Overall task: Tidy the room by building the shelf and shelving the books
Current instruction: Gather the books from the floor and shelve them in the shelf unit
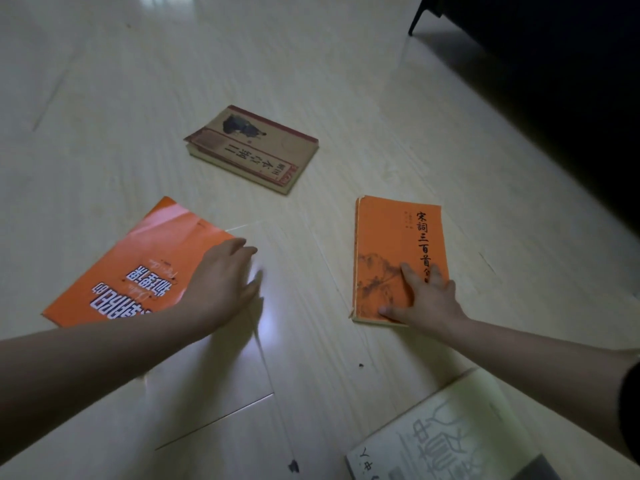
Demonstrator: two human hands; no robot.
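Several books lie flat on the pale wooden floor. My left hand (221, 282) reaches forward with its fingers stretched out and rests at the right edge of a large orange book (138, 265), over a clear, glossy sheet (298, 258) lying on the floor. My right hand (426, 303) lies with spread fingers on the lower end of a smaller orange book (391, 237), the thumb at its near left corner. An old brown book (256, 147) sits further away between the two. A white book (450, 434) lies at the bottom right, partly cut off by the frame.
Dark furniture with a thin black leg (415, 19) fills the top right corner and casts deep shadow. Bare floor (104, 81) stretches to the left and beyond the brown book. Small dark specks (293, 465) lie on the floor near me.
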